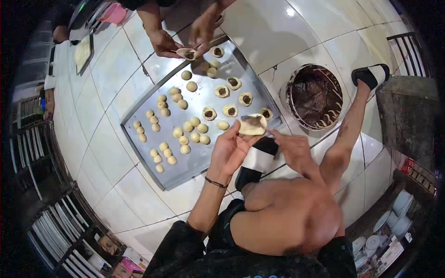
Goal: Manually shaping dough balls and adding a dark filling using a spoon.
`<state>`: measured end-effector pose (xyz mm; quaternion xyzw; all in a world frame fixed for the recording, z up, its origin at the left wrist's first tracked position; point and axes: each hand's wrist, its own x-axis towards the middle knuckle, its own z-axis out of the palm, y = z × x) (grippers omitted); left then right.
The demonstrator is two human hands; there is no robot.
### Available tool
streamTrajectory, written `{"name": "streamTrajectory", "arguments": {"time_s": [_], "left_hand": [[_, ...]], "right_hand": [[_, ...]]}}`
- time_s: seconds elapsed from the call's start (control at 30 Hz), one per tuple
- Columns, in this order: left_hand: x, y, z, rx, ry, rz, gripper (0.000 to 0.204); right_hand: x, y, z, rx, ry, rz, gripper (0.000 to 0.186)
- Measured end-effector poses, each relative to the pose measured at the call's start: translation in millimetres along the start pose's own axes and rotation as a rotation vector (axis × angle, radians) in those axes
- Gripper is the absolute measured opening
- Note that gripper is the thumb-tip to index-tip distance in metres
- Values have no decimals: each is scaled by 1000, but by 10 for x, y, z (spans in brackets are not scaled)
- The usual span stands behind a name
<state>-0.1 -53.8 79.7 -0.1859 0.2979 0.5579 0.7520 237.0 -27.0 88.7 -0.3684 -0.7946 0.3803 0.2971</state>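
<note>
My left hand (229, 150) is closed on a flattened piece of dough (252, 126), which bends up at its edges around some dark filling. My right hand (296, 150) is beside the dough's right edge, index finger stretched toward it; I cannot tell whether it touches. Below both hands lies a metal tray (194, 164) with several round dough balls (184, 140) in small groups. Toward its right side, several flattened dough pieces (230, 110) each carry a dab of dark brown filling. To the right stands a bucket (287, 99) of dark brown paste (313, 95).
Across the tray, another person's hands (162, 42) hold a filled dough piece (187, 53). My sandalled foot (257, 160) is by the tray's near right corner, my leg (343, 148) beside the bucket. Slatted racks (55, 231) line the left; dishes (394, 217) stand lower right.
</note>
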Motion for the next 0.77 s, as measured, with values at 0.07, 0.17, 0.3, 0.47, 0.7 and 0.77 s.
{"name": "streamTrajectory", "arguments": {"time_s": [0.07, 0.17, 0.3, 0.47, 0.7, 0.77], "left_hand": [[65, 73, -84, -59, -76, -85, 35], [135, 102, -223, -69, -257, 2, 40], [504, 885, -471, 134, -228, 195, 41], [1236, 1404, -775, 1141, 37, 527, 31], [1709, 1716, -925, 2049, 415, 1124, 25], [1814, 1938, -941, 2357, 434, 1268, 31]], "right_hand": [[-198, 112, 63, -100, -90, 108, 43], [-388, 68, -104, -122, -90, 149, 36], [-676, 190, -347, 162, -1, 418, 28], [-614, 332, -647, 429, 207, 301, 24], [76, 248, -1370, -657, 99, 283, 26], [416, 266, -1363, -854, -216, 688, 30]]}}
